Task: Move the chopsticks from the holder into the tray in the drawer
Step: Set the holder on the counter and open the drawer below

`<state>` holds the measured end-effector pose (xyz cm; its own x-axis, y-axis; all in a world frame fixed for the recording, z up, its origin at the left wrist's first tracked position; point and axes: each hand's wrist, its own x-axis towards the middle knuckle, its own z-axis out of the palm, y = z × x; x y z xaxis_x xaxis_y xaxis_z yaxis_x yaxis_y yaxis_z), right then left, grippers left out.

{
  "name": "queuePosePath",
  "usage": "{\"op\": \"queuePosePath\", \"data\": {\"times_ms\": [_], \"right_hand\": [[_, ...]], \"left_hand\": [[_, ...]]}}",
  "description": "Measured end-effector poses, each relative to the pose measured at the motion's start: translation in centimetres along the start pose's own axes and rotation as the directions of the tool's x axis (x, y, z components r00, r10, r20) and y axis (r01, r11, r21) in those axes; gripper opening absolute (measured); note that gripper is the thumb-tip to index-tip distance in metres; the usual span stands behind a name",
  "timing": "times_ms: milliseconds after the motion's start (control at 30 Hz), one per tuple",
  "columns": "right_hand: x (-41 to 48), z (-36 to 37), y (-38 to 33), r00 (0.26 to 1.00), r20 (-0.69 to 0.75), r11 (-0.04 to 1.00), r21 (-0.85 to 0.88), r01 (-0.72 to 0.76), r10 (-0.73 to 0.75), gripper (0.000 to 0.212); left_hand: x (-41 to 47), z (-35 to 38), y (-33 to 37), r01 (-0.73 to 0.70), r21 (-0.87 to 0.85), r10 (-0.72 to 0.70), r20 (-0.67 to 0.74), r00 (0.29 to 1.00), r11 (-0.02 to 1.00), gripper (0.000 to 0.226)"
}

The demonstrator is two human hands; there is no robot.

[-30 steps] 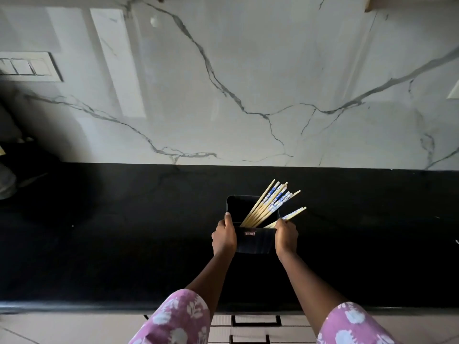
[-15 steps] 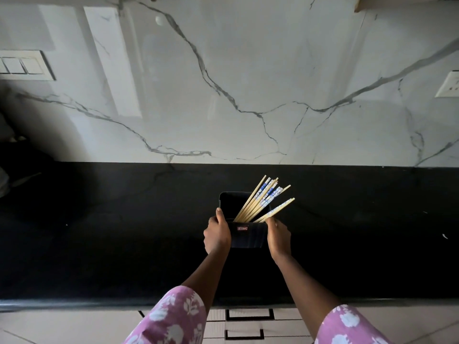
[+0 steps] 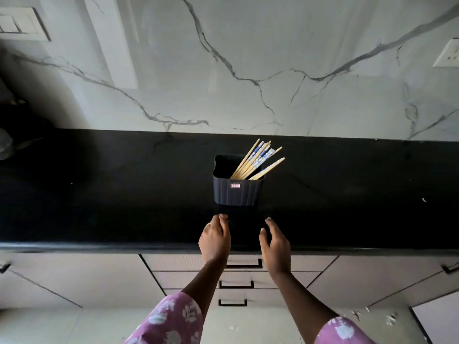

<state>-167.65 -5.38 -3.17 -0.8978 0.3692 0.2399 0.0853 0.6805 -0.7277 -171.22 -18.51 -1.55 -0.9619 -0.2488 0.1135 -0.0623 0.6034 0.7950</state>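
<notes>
A dark ribbed holder (image 3: pixel 238 191) with a small red label stands upright on the black countertop (image 3: pixel 99 194). Several wooden chopsticks (image 3: pixel 258 160), some with blue-and-white tops, lean out of it to the right. My left hand (image 3: pixel 214 238) and my right hand (image 3: pixel 274 242) hover over the counter's front edge, a short way in front of the holder, fingers apart and holding nothing. Below the counter is a stack of three closed drawers (image 3: pixel 238 265) with black handles. No tray is in view.
A white marble backsplash (image 3: pixel 248 70) rises behind the counter, with a switch plate (image 3: pixel 17 23) at the upper left and a socket (image 3: pixel 448 54) at the right. Dark objects (image 3: pixel 10 135) sit at the far left. Cabinet doors flank the drawers.
Both hands have let go of the holder and pulled back toward the counter's front edge. The holder stays standing on the counter. The view has tilted down, showing the drawers.
</notes>
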Motion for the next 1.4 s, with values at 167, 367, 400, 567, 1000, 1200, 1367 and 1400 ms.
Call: {"op": "queuePosePath", "data": {"times_ms": [167,367,400,567,1000,1200,1367,1400], "right_hand": [[-6.0,-0.9,3.9,0.983,0.143,0.986,-0.109,0.127,-0.111,0.034],[-9.3,-1.7,6.7,0.912,0.408,0.958,-0.246,0.151,-0.039,0.03],[-9.3,-1.6,6.8,0.903,0.429,0.957,-0.255,0.14,-0.018,0.029],[-7.4,0.4,7.1,0.853,0.521,0.93,-0.313,0.195,-0.003,0.034],[-2.8,8.0,7.9,0.782,0.619,0.892,-0.392,0.224,0.075,0.027],[-3.5,8.7,8.0,0.843,0.523,0.872,-0.462,0.159,0.124,0.032],[-5.0,7.9,8.1,0.857,0.487,0.875,-0.474,0.097,0.169,0.031],[-5.3,7.8,8.1,0.857,0.487,0.882,-0.464,0.089,0.169,0.03]], "left_hand": [[-6.2,0.6,-2.2,-0.139,0.138,0.123,0.118,0.985,0.981,0.03],[-10.1,2.0,-4.1,-0.223,0.324,0.117,0.316,0.941,0.92,0.032],[-10.2,2.3,-4.6,-0.24,0.364,0.104,0.354,0.929,0.9,0.034],[-7.9,4.3,-6.5,-0.348,0.489,0.04,0.535,0.844,0.8,0.045],[-3.8,11.2,-10.7,-0.474,0.483,0.12,0.596,0.794,0.736,0.027],[-4.9,11.9,-11.3,-0.453,0.484,0.126,0.567,0.814,0.749,0.012],[-6.7,10.7,-11.4,-0.469,0.48,0.175,0.536,0.826,0.742,0.011],[-6.9,10.4,-11.0,-0.435,0.463,0.138,0.546,0.826,0.772,0.013]]}}
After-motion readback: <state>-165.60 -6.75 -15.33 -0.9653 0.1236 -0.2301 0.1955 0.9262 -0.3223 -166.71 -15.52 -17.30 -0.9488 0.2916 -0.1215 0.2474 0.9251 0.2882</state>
